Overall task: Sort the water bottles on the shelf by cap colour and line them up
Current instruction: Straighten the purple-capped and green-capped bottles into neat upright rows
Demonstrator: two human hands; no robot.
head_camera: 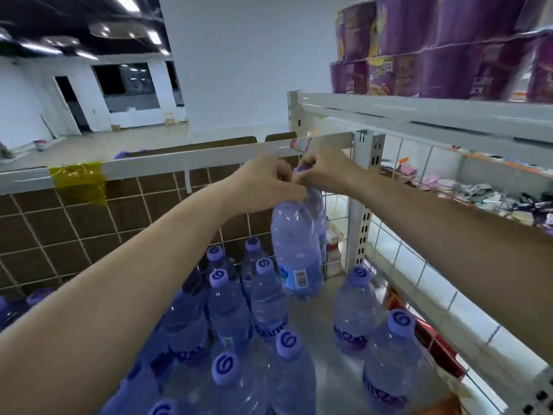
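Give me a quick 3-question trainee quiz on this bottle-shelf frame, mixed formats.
1. True or false: both hands are on bottles lifted above the standing ones.
2. Multiple choice: the purple packages sit A) on the top shelf, B) on the floor, C) among the bottles.
3. Fill in: the tape on the white rail is ____.

Key:
1. True: left hand and right hand hold raised bottles at the necks.
2. A: purple packages.
3. Yellow: tape on the rail.
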